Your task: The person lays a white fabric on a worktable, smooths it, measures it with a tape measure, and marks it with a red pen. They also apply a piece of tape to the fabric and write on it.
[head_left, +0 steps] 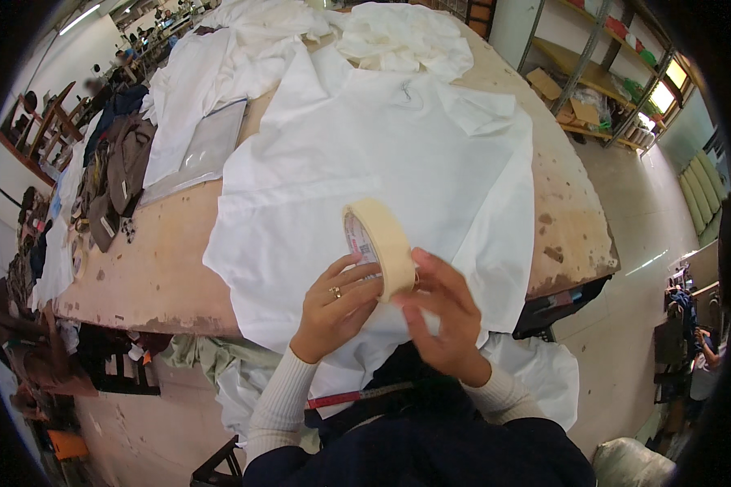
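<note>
Holding a roll of cream tape tilted above a spread white cloth, close in front of the body. Clasping its lower left side with the left grip, reaching into the hollow core. Bent at its outer right side with the right grip; cannot tell whether pinching. Beneath the cloth, a wooden counter. Further out, a clear plastic bag and brown garments to the left, heaped white fabric beyond, metal shelving far right.
</note>
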Demonstrator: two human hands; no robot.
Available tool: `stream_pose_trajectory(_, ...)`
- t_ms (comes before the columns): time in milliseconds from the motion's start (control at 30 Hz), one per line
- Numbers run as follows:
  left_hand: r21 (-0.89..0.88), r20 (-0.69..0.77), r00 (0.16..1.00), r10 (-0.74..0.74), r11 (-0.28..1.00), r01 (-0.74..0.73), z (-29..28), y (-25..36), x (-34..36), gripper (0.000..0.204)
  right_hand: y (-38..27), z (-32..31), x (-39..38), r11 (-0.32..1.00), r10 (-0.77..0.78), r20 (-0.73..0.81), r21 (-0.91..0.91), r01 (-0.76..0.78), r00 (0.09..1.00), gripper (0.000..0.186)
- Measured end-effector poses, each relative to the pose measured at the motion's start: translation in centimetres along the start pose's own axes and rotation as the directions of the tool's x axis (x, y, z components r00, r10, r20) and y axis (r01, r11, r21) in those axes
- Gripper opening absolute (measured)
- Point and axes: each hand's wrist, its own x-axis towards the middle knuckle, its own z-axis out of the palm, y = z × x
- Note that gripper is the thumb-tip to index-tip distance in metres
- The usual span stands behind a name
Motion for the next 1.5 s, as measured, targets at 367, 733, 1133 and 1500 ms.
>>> stream_pose_trajectory(367,-0.906,0.256,0.797,-0.547,0.151,0.395,0.1,3.4,1.1,0.074,-0.5,-0.4,1.9,0.976,0.214,0.072,0.009,-0.216,0.974,0.035)
stream_pose_trajectory(733,-0.007,0.236,0.887,-0.396,0.913,0.409,0.5,2.4,0.0,0.059,1.6,0.5,1.0,0.945,0.253,0.219,0.155,-0.290,0.942,0.031)
stream_pose_trajectory(1133,0.049,0.192,0.915,-0.355,0.935,0.352,0.1,1.8,-0.1,0.060,0.5,1.0,1.7,0.839,0.416,0.231,0.277,-0.469,0.880,0.029)
stream_pose_trajectory(1500,-0.024,0.237,0.895,-0.378,0.919,0.395,-0.2,1.2,-0.6,0.061,1.2,1.1,1.2,0.833,0.401,0.302,0.273,-0.481,0.865,0.029)
